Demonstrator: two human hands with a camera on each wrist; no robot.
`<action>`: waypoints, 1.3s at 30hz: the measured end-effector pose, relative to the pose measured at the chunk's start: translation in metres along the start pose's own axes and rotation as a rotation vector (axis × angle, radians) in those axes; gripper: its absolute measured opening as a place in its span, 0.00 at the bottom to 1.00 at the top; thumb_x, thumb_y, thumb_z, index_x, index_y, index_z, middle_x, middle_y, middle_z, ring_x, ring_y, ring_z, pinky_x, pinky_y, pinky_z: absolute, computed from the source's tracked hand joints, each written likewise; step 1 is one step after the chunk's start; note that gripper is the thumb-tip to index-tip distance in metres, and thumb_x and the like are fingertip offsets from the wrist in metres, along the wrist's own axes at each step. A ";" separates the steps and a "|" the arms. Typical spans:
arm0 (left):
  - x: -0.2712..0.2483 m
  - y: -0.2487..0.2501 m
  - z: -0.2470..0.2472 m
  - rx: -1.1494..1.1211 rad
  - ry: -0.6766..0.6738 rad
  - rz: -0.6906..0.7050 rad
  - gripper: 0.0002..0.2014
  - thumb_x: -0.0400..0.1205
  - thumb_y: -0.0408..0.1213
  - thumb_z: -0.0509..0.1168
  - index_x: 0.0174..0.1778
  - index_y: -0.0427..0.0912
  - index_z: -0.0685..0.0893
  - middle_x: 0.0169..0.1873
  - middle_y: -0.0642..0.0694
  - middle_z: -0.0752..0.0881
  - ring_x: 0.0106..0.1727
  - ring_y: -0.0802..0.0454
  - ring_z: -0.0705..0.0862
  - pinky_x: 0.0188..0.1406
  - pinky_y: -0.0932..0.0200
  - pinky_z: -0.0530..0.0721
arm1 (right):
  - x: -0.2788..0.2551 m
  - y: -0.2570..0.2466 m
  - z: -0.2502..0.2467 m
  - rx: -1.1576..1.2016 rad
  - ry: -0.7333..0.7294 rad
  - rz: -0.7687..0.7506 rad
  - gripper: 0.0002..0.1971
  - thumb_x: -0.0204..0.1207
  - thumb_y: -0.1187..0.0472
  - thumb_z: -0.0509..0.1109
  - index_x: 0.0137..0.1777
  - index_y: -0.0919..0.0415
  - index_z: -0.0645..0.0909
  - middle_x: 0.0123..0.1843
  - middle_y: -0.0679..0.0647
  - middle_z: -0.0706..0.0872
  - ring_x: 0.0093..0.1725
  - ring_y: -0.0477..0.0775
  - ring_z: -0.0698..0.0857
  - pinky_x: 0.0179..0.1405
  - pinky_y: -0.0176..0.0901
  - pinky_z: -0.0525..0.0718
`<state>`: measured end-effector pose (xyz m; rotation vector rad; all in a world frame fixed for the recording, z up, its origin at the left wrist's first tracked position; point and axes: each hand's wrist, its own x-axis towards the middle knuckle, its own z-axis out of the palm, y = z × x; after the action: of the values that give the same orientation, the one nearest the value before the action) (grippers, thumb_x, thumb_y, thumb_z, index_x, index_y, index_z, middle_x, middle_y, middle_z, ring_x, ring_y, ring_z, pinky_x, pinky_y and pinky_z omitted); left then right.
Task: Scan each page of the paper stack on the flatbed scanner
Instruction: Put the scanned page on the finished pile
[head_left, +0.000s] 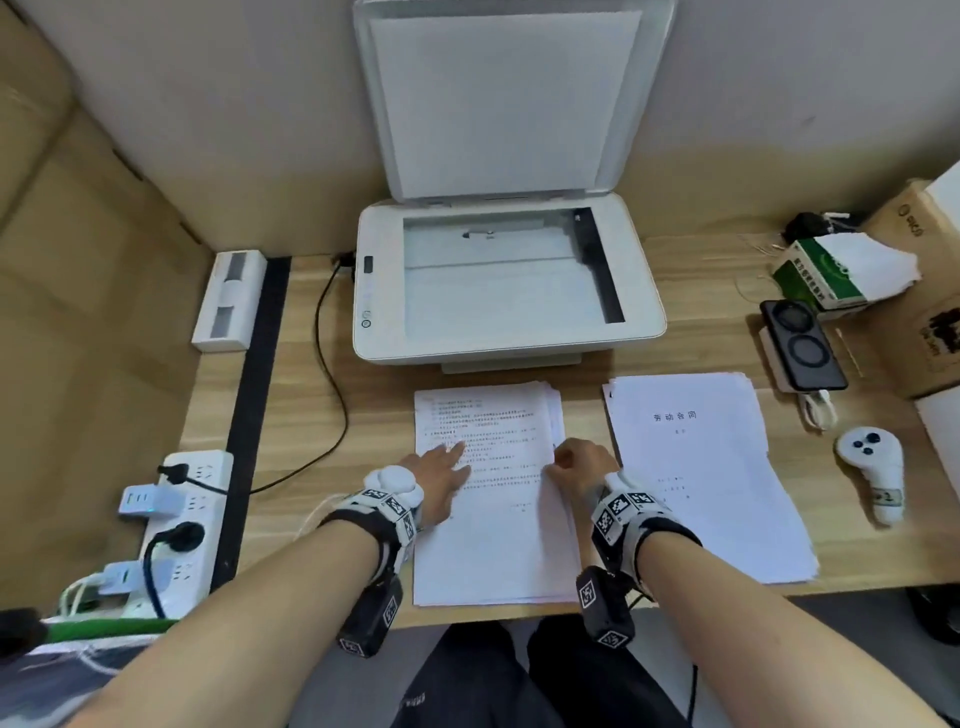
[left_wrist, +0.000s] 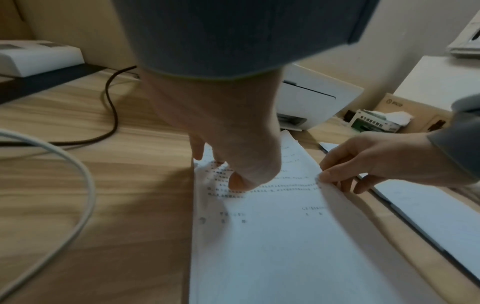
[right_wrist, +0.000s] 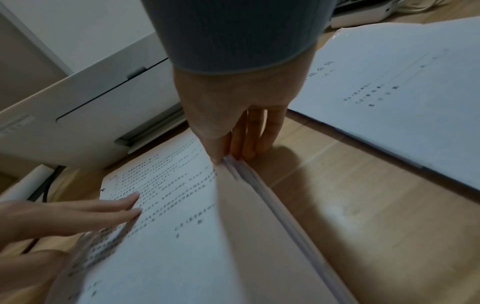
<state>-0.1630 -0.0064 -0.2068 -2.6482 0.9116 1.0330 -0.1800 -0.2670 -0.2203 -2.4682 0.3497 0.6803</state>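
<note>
A white flatbed scanner stands at the back of the desk, lid raised, glass bare. In front of it lies a stack of printed pages. My left hand rests flat on the stack's left part, fingers straight. My right hand pinches the top sheet's right edge, thumb on top, and that edge is lifted off the pages below. A second pile with a title page lies to the right.
A black cable runs from the scanner's left side to a white power strip. A white box sits at the back left. On the right lie a white controller, a black phone, a green-white carton and cardboard boxes.
</note>
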 end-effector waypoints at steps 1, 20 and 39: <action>0.001 -0.001 0.001 -0.005 -0.003 0.001 0.29 0.86 0.38 0.54 0.85 0.49 0.55 0.86 0.44 0.43 0.86 0.42 0.49 0.76 0.41 0.69 | -0.001 -0.001 0.001 -0.010 0.001 -0.001 0.08 0.71 0.47 0.74 0.45 0.47 0.82 0.47 0.47 0.88 0.44 0.50 0.86 0.46 0.45 0.86; 0.000 -0.018 0.008 -0.152 0.139 0.084 0.21 0.84 0.34 0.54 0.74 0.44 0.72 0.85 0.42 0.53 0.83 0.42 0.58 0.74 0.45 0.70 | -0.009 -0.010 0.005 -0.075 -0.023 0.098 0.11 0.72 0.52 0.64 0.35 0.53 0.86 0.43 0.50 0.90 0.38 0.55 0.88 0.43 0.51 0.91; 0.003 -0.025 0.019 -0.150 0.195 0.071 0.18 0.84 0.33 0.55 0.71 0.44 0.74 0.84 0.43 0.58 0.77 0.37 0.65 0.68 0.46 0.76 | -0.006 -0.006 0.012 -0.031 0.051 0.102 0.11 0.76 0.50 0.74 0.32 0.50 0.84 0.42 0.51 0.90 0.41 0.55 0.88 0.45 0.47 0.88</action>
<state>-0.1568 0.0190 -0.2243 -2.9016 1.0100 0.9027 -0.1875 -0.2547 -0.2225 -2.5142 0.4908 0.6702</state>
